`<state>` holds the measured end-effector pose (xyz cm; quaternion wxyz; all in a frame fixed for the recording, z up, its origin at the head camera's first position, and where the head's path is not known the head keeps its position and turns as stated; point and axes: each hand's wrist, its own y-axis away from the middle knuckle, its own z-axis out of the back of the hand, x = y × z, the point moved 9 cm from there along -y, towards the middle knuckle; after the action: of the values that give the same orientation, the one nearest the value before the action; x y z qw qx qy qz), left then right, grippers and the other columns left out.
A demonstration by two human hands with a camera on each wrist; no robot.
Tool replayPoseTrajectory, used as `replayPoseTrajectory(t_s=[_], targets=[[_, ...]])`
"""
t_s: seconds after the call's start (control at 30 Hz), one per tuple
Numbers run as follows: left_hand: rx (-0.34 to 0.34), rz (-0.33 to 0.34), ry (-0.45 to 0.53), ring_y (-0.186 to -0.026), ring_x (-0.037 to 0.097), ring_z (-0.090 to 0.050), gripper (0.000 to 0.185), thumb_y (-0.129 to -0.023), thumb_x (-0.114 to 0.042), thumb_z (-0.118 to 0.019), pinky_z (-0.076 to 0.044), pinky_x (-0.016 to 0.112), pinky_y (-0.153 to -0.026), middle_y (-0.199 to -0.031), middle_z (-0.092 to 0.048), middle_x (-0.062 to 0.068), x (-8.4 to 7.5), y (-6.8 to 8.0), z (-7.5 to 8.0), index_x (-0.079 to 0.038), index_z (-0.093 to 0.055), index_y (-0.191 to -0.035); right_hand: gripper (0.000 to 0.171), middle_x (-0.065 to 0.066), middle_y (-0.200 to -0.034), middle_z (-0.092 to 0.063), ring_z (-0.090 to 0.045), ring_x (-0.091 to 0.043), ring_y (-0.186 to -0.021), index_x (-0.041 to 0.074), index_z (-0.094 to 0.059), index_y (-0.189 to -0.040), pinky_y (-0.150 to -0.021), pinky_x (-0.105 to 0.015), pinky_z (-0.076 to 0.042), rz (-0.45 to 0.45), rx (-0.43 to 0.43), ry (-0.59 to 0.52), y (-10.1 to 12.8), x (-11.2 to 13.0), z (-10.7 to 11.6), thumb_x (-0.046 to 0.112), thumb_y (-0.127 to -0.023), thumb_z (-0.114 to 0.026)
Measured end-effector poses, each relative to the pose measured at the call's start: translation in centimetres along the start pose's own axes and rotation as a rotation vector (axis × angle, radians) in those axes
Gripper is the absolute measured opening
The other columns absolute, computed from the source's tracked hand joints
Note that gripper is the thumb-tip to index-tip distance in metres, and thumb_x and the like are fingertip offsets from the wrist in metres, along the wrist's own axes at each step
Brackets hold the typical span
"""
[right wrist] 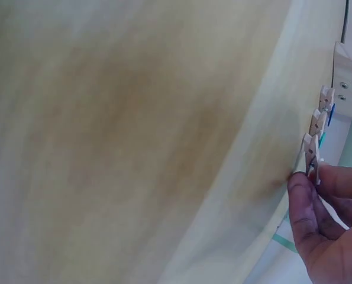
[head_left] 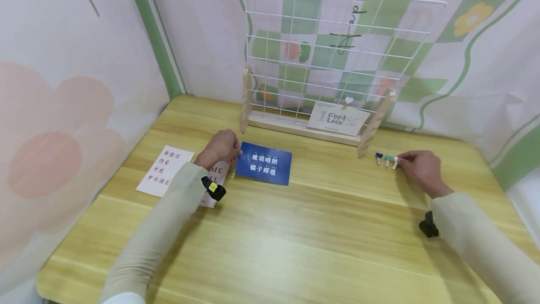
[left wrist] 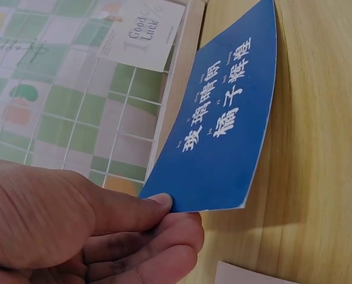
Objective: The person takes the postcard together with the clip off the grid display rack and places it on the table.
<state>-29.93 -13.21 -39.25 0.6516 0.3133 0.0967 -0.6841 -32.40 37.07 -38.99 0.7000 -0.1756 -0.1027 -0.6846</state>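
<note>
My left hand [head_left: 221, 148] pinches the left edge of a blue card [head_left: 265, 176] with white Chinese characters. In the left wrist view, thumb and forefinger grip one corner and the card tilts up over the wood. Over on the right side of the table, my right hand [head_left: 423, 169] pinches a small wooden clothespin [head_left: 395, 163] with a white heart. Right beside it are a clothespin with a teal heart [head_left: 387, 159] and one with a dark blue heart [head_left: 379, 157]. In the right wrist view, thumb and fingertips hold the tail end of the nearest clothespin [right wrist: 311, 152].
A white wire grid rack [head_left: 320, 55] on wooden feet stands at the back. A clothespin with a white heart [head_left: 348, 101] holds a "Good Luck" card [head_left: 337, 126] on its lower right. Two pale cards lie at left, one [head_left: 162, 168] partly under the left sleeve, another [head_left: 219, 172] beneath the wrist.
</note>
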Motion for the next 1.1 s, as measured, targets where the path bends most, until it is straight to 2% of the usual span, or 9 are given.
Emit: replayPoseTrajectory(t_s=[0.33,0.57,0.77,1.1], targets=[[0.022,0.025,-0.019,-0.062,0.016,-0.068,0.014,-0.093,-0.009,-0.067,-0.056,0.025,-0.06,-0.075,-0.072,0.009,0.0,0.0,-0.2,-0.001,-0.071,-0.081,0.03,-0.029,-0.114,-0.065,-0.055,-0.052,-0.11,-0.006,-0.069,-0.107,-0.095,-0.064,-0.035,-0.055,0.116,0.009,-0.2,-0.4,-0.4,0.019,-0.097,-0.055],[0.049,0.057,0.004,-0.065,0.018,-0.068,0.012,-0.092,-0.007,-0.067,-0.057,0.027,-0.061,-0.075,-0.071,0.009,0.3,0.2,-0.8,0.0,-0.071,-0.083,0.031,-0.03,-0.12,-0.062,-0.054,-0.051,-0.112,-0.005,-0.068,-0.11,-0.093,-0.064,-0.037,-0.093,0.171,-0.001,-0.2,-0.8,-0.8,0.02,-0.097,-0.055],[0.076,0.122,0.007,-0.063,0.017,-0.067,0.012,-0.093,-0.008,-0.066,-0.057,0.027,-0.06,-0.074,-0.07,0.009,0.9,0.1,-1.4,-0.001,-0.071,-0.084,0.032,-0.03,-0.121,-0.062,-0.056,-0.049,-0.111,-0.005,-0.068,-0.112,-0.089,-0.06,-0.041,-0.107,0.185,-0.017,-0.2,-1.0,-1.1,0.021,-0.097,-0.056],[0.115,0.185,-0.038,-0.063,0.017,-0.068,0.013,-0.093,-0.012,-0.067,-0.056,0.025,-0.058,-0.074,-0.071,0.01,1.6,-0.4,-2.0,-0.003,-0.068,-0.084,0.035,-0.03,-0.12,-0.063,-0.056,-0.05,-0.112,-0.006,-0.067,-0.114,-0.088,-0.058,-0.044,-0.105,0.171,-0.025,-0.2,-0.8,-1.0,0.023,-0.098,-0.056]])
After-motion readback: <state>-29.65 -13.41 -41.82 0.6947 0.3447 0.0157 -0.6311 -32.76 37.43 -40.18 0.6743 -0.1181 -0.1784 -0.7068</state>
